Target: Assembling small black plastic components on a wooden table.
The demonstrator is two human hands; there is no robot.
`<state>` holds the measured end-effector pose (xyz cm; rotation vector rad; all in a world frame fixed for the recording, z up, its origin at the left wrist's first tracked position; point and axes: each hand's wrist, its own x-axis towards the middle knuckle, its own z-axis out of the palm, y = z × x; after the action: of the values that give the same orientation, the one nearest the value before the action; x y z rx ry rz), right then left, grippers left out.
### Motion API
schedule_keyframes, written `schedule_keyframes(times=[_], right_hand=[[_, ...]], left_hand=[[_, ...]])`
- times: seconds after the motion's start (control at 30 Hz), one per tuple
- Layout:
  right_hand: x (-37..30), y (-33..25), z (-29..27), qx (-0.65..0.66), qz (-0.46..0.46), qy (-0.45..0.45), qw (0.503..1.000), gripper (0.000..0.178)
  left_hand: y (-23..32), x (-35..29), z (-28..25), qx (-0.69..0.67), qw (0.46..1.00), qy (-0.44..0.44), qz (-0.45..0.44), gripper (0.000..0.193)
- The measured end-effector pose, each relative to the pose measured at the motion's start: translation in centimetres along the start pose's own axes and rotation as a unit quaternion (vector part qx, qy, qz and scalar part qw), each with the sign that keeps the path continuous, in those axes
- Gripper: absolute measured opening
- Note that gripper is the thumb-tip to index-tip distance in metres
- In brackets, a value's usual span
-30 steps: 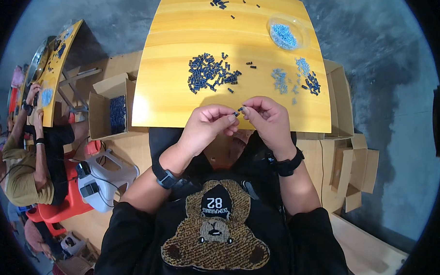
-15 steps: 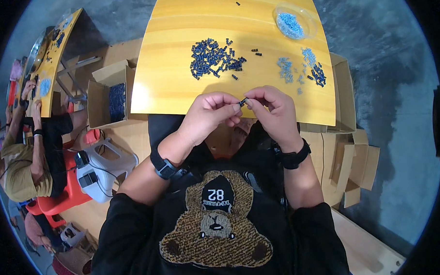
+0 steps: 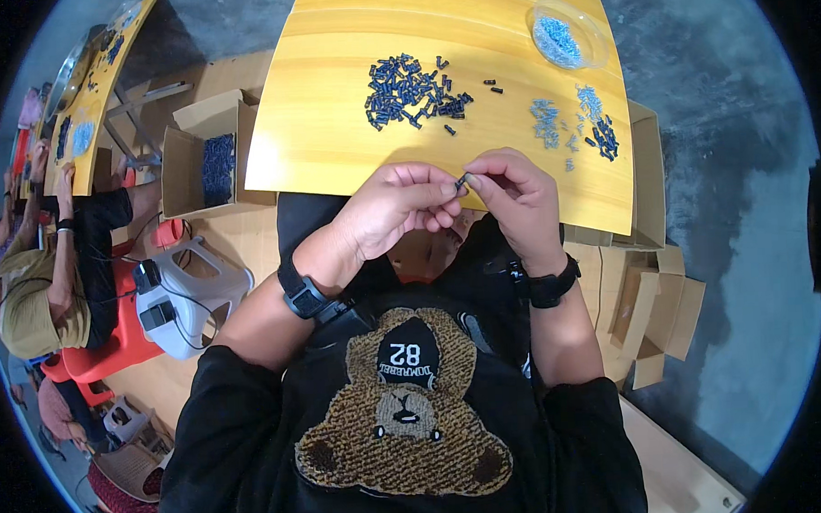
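Between my fingertips, just over the table's near edge, is a small black cylindrical part (image 3: 461,181). My left hand (image 3: 400,203) pinches one end of it, and my right hand (image 3: 515,199) grips the other end between thumb and forefinger. The fingers cover most of the part, so its exact kind cannot be made out. Beyond my hands a heap of similar small black parts (image 3: 405,89) lies on the yellow wooden table (image 3: 325,151). To the right are loose clear little pieces (image 3: 545,123) and a small cluster of black parts (image 3: 604,139).
A clear round bowl (image 3: 593,47) of bluish pieces stands at the table's far right. An open carton (image 3: 183,169) with dark parts is left of the table; more cartons (image 3: 661,311) stand right. A white stool (image 3: 190,296) and a co-worker (image 3: 46,296) are at left.
The view has shifted slightly. My two hands stay together on the small black part, with the fingers a little repositioned and closer around it.
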<state>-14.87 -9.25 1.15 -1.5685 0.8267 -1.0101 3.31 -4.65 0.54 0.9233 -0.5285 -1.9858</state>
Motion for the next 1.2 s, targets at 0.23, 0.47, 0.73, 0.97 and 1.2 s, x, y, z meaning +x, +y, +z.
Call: schedule_keyframes(times=[0.23, 0.47, 0.73, 0.97, 1.2], right_hand=[[-0.2, 1.0, 0.9, 0.054, 0.014, 0.025, 0.998, 0.01], [-0.3, 1.0, 1.4, 0.076, 0.027, 0.025, 0.996, 0.01], [-0.1, 1.4, 2.0, 0.048, 0.003, 0.043, 0.998, 0.009], [0.4, 1.4, 2.3, 0.046, 0.017, 0.006, 0.999, 0.01], [0.2, 0.3, 2.6, -0.05, -0.011, -0.019, 0.999, 0.027]], left_hand=[[0.1, -0.1, 0.0, 0.001, 1.0, 0.014, 0.007, 0.016], [0.1, -0.1, 0.0, -0.009, 1.0, 0.022, 0.01, 0.016], [0.3, 0.0, -0.1, 0.017, 0.998, 0.057, 0.004, 0.015], [0.9, -0.2, -0.6, 0.006, 0.998, 0.051, 0.021, 0.014], [1.3, -0.2, -0.7, -0.011, 0.998, 0.059, 0.006, 0.015]])
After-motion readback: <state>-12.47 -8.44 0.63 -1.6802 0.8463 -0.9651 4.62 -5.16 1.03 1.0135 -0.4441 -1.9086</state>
